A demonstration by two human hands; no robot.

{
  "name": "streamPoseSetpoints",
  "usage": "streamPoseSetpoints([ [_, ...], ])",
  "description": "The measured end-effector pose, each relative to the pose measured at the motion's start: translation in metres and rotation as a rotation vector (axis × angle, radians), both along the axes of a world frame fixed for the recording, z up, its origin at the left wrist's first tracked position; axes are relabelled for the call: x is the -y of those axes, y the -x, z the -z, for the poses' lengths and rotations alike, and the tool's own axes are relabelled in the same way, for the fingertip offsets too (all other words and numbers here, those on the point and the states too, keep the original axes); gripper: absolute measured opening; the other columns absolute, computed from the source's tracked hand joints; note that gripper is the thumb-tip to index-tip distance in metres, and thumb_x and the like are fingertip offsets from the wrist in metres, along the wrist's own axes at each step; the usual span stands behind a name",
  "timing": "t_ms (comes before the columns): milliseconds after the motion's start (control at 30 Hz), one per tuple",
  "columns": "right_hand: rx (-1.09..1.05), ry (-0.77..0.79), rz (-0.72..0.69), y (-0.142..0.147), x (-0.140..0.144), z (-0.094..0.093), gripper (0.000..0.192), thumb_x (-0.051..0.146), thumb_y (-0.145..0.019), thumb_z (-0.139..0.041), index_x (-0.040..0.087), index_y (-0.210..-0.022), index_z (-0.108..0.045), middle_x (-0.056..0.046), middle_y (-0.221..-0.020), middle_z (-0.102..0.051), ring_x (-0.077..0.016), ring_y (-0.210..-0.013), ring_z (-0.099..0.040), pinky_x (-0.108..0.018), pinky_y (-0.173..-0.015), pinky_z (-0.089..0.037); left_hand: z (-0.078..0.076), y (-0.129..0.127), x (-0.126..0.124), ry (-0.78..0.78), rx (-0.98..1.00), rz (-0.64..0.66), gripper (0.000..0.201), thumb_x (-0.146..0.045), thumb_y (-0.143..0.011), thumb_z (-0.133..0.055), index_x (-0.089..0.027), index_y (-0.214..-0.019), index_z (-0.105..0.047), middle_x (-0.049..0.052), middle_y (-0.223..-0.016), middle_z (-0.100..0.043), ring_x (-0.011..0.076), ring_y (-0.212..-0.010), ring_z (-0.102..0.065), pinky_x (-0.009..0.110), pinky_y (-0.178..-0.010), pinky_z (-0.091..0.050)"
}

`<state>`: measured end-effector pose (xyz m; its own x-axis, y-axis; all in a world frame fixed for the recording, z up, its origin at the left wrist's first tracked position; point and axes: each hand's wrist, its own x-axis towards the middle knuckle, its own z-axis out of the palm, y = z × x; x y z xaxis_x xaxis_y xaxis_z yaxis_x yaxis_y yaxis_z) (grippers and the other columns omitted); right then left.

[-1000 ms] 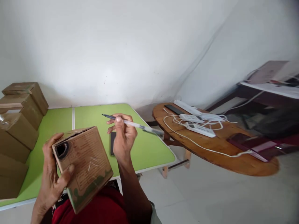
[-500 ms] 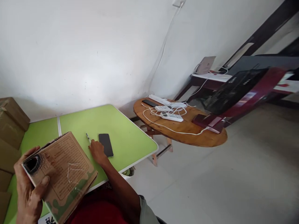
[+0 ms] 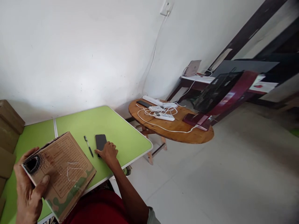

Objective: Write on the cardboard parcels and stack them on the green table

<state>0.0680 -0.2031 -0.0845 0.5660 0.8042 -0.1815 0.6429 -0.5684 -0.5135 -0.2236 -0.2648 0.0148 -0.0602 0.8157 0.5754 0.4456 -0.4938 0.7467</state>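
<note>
My left hand (image 3: 29, 189) grips a cardboard box (image 3: 67, 168) by its left side, thumb on the printed face and fingers behind. The box is tilted, with green camouflage print along its lower edge and a dark-rimmed round hole in one corner. On the green table, my right hand (image 3: 109, 153) is closed around the lower end of a smartphone (image 3: 101, 141), thumb at its left edge and fingers at its right. The phone lies flat, screen dark. Just left of the phone lies a pen (image 3: 88, 146), touched by neither hand.
The green table (image 3: 126, 137) stands against a white wall. Brown cardboard boxes (image 3: 10, 124) are stacked at its left end. To the right, a round wooden table (image 3: 173, 133) bears tangled white power strips (image 3: 163, 116), a dark phone-like slab (image 3: 143, 103) and a dark red fan (image 3: 224, 96).
My right hand has let go of the pen and moved right onto the phone. The pen now lies on the table. My left hand still holds the box; the view has shifted a little.
</note>
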Motion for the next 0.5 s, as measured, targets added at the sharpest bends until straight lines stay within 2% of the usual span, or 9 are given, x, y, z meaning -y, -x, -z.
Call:
streamPoseSetpoints([
  [133, -0.138, -0.033, -0.004, -0.012, -0.004, 0.005, 0.073, 0.036, -0.076, -0.098, 0.004, -0.134, -0.068, -0.037, -0.142, -0.071, -0.0482, -0.137, -0.07, -0.05, -0.107, -0.057, -0.002, -0.001, 0.002, -0.001, -0.016, -0.009, 0.071, -0.062, -0.088, -0.075, -0.03, -0.149, -0.059, 0.007, -0.138, -0.064, 0.0399, -0.129, -0.063, 0.058, -0.115, -0.049],
  [267, -0.339, -0.131, -0.041, -0.023, 0.003, 0.011, 0.043, 0.034, -0.077, -0.091, 0.013, -0.111, -0.074, -0.025, -0.125, -0.081, -0.041, -0.129, -0.074, -0.042, -0.101, -0.058, 0.0, -0.001, 0.003, 0.017, -0.012, -0.01, 0.07, -0.061, -0.091, -0.074, -0.029, -0.151, -0.058, 0.008, -0.142, -0.064, 0.0393, -0.132, -0.062, 0.056, -0.115, -0.05],
  [333, -0.475, -0.19, -0.074, -0.027, 0.012, 0.012, 0.036, 0.035, -0.076, -0.088, 0.016, -0.103, -0.074, -0.017, -0.113, -0.085, -0.0367, -0.12, -0.077, -0.04, -0.095, -0.061, 0.002, -0.001, 0.003, 0.009, -0.007, -0.011, 0.071, -0.062, -0.091, -0.073, -0.027, -0.151, -0.058, 0.01, -0.141, -0.064, 0.039, -0.132, -0.062, 0.055, -0.114, -0.051],
  [433, -0.698, -0.258, -0.141, -0.033, 0.03, 0.009, 0.041, 0.046, -0.08, -0.083, 0.016, -0.106, -0.071, -0.012, -0.1, -0.084, -0.0324, -0.102, -0.082, -0.039, -0.084, -0.065, 0.003, -0.003, 0.005, 0.012, 0.02, 0.008, 0.071, -0.062, -0.093, -0.071, -0.024, -0.151, -0.058, 0.013, -0.143, -0.065, 0.0383, -0.132, -0.063, 0.052, -0.111, -0.054],
  [500, -0.885, -0.33, -0.175, -0.035, 0.045, 0.0, 0.051, 0.056, -0.082, -0.083, 0.017, -0.112, -0.069, -0.012, -0.104, -0.084, -0.0307, -0.096, -0.084, -0.041, -0.081, -0.068, 0.002, -0.004, 0.007, 0.026, 0.036, 0.022, 0.069, -0.061, -0.095, -0.07, -0.024, -0.151, -0.058, 0.014, -0.145, -0.065, 0.0376, -0.133, -0.064, 0.05, -0.11, -0.056],
])
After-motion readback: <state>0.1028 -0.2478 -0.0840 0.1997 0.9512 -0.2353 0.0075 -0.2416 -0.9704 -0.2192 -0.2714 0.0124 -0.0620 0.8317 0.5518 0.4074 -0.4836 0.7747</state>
